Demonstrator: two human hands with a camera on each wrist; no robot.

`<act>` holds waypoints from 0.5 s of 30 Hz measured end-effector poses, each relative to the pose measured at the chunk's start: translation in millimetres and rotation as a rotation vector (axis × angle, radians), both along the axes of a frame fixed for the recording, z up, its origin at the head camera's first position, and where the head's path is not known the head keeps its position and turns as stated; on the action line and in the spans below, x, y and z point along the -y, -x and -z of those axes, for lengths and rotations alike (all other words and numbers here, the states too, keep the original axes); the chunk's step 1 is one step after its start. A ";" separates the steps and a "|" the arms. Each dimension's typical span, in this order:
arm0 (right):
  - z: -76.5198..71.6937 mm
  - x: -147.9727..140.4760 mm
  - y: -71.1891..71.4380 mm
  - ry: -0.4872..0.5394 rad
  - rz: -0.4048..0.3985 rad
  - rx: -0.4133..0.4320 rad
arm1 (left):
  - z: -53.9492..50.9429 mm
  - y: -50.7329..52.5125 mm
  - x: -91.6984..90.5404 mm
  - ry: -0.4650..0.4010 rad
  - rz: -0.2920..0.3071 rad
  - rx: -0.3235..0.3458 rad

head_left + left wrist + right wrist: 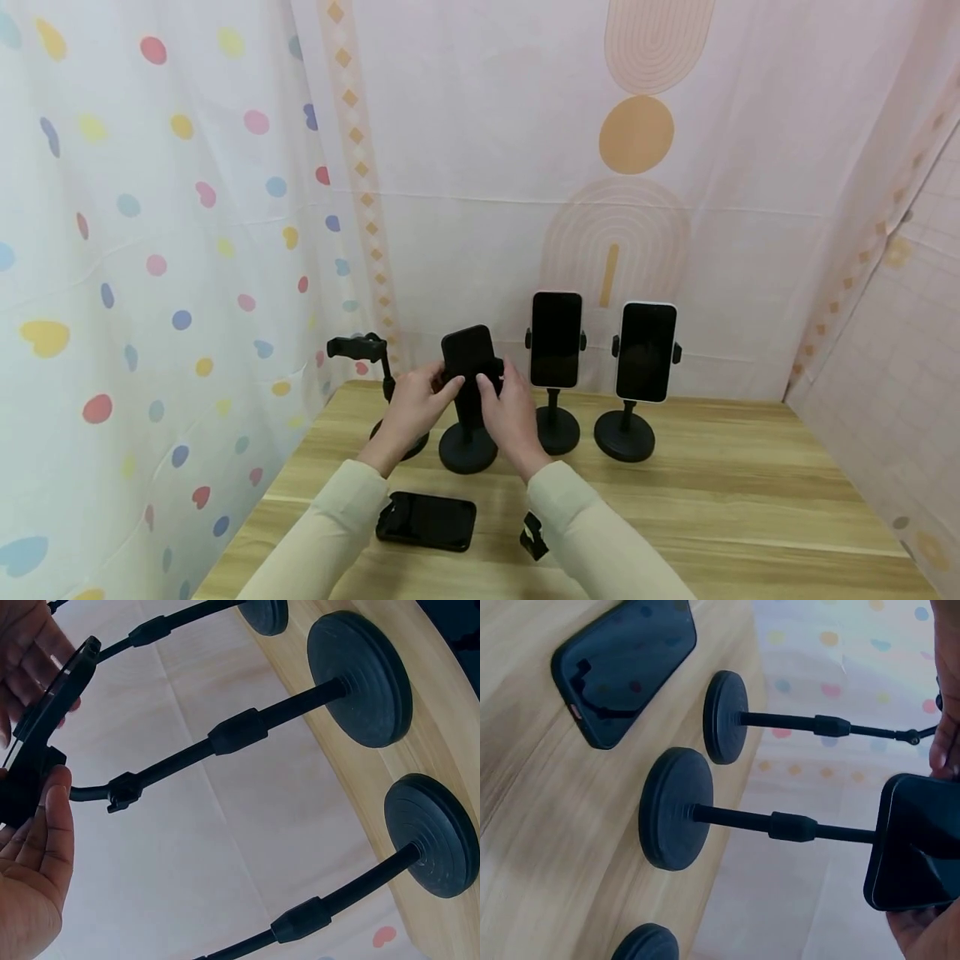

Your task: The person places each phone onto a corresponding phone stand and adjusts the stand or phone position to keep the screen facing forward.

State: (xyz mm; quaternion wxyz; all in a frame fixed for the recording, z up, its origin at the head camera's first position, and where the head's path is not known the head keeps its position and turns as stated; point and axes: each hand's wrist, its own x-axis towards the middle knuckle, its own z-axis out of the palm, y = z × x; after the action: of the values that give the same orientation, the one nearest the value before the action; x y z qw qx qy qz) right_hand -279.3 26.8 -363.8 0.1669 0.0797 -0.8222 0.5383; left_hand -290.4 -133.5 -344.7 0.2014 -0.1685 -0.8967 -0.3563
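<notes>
A black smartphone sits tilted at the head of a black phone stand, second from the left. My left hand grips its left side, thumb on the front; in the left wrist view the fingers curl behind the stand's clamp. My right hand holds the opposite side, thumb also on the front. In the right wrist view the phone's lower end shows between both hands. Fingers partly hide the clamp, so I cannot tell how firmly it bears on the phone.
Two stands to the right hold phones upright. At the left stands another stand with a bare clamp. A dark phone lies flat on the wooden table, and a small black object is by my right sleeve.
</notes>
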 end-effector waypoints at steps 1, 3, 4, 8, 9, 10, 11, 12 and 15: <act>-0.9 -0.8 1.6 0.009 -0.013 0.001 | -0.1 -0.1 -0.1 0.000 0.000 0.000; -1.8 -2.0 5.3 0.028 -0.030 0.013 | 0.1 0.3 0.3 0.004 0.002 -0.012; -2.1 -2.5 7.0 0.035 -0.033 0.011 | 0.2 0.3 0.8 0.005 0.002 -0.017; -2.1 -3.3 11.9 0.022 -0.017 0.010 | 0.3 0.6 2.3 0.020 -0.010 -0.044; -2.1 -3.0 12.5 0.014 -0.011 0.005 | 0.2 0.6 2.6 0.024 -0.013 -0.048; -2.2 -2.7 12.6 0.011 -0.007 0.002 | 0.0 0.4 2.8 0.027 -0.017 -0.051; -2.3 -2.3 12.7 0.009 -0.004 0.003 | -0.1 0.5 2.9 0.030 -0.021 -0.054; -2.3 -1.8 12.6 0.008 0.001 0.001 | -0.2 0.6 3.1 0.031 -0.024 -0.054; -2.5 -0.2 12.4 0.023 0.014 0.004 | -0.8 1.1 3.6 0.030 -0.034 -0.057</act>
State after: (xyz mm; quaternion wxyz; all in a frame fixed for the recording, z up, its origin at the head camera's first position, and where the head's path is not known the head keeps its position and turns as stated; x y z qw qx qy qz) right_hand -291.7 27.1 -361.3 0.1699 0.0709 -0.8169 0.5466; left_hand -291.5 -137.1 -343.8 0.2301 -0.1665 -0.8985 -0.3346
